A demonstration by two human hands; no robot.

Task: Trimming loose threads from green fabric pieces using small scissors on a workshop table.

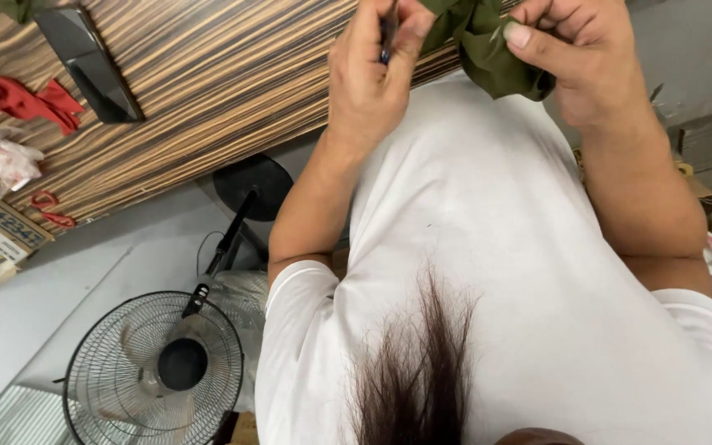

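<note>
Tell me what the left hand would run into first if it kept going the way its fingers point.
The left hand points up-frame toward the striped wooden tabletop. That edge looks like the first thing in its line, though depth is unclear. The green cloth lies to its side.

Both forearms are bare and reach up away from the chest, elbows bent. The left hand (372,78) is curled, fingers pinched closed near the thumb. The right hand (578,58) is closed too, thumb pressed forward.
</note>
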